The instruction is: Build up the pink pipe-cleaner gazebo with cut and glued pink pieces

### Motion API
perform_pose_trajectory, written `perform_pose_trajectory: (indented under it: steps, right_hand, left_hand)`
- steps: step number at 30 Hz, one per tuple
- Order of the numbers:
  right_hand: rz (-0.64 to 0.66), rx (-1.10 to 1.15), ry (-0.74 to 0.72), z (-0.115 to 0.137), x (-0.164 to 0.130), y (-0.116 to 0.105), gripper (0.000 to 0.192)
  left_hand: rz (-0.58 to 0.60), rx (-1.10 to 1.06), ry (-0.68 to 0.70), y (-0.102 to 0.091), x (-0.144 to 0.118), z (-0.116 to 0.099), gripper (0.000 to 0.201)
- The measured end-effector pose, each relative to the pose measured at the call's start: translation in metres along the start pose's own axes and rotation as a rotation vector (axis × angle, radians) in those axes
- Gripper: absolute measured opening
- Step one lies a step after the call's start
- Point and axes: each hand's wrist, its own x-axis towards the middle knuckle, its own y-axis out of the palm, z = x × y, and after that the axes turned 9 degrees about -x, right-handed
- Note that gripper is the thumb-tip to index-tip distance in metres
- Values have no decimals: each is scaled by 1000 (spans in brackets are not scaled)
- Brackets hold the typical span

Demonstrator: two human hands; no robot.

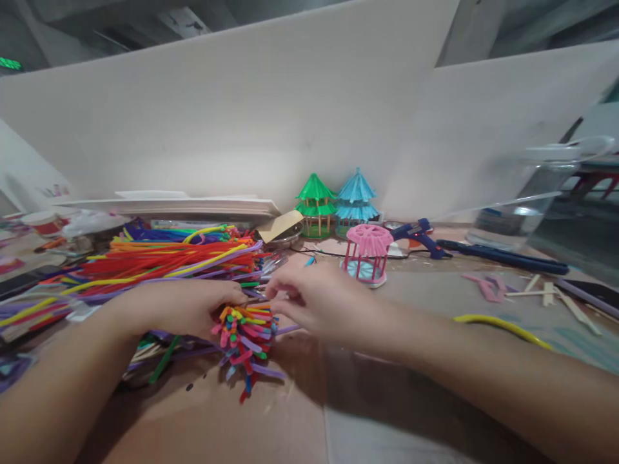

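Pipe cleaners of many colors, gathered in a bundle, are low and near the middle of the view, just above the desk, their ends fanned out toward the viewer. The left hand is closed around the bundle, its fingers partly hidden behind the tips. Beside it, the right hand has its fingers curled, with a gap between thumb and forefinger; it is slightly blurred, and I cannot tell whether it pinches a strand. Behind the left hand lies a big pile of longer strands, mostly red and orange, with yellow, purple and blue among them. Past the right hand stands a small pink pavilion, and farther back, by a white panel, a green model house and a blue model house stand upright side by side. A blue glue gun lies to the right of the pavilion, near a large clear jar. Toward the right edge are thin wooden sticks and bent pink pieces, and a yellow strand curves just beyond the right forearm.
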Motion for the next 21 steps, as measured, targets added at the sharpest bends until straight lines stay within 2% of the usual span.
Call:
perform_pose_trajectory:
  steps: [2,4,6,11,17,21]
  right_hand:
    - [76,-84,-18,-10,6,27,13]
    - [75,-108,-54,-19,9,46,14]
    - [52,-115,-74,-23,9,55,11]
    - [110,-30,-20,-23,10,50,13]
    - [171,129,90,-15,27,39,11]
    - [106,97,69,-13,35,37,12]
  left_hand:
    - [109,-3,-31,-1,0,-1,31]
    - [131,0,-59,-1,1,-1,27]
    - [135,10,-73,-2,2,-2,22]
    - [146,-15,-54,-2,3,-5,18]
    - [138,45,-25,-2,1,-5,26]
    - [148,40,-45,-2,2,-1,31]
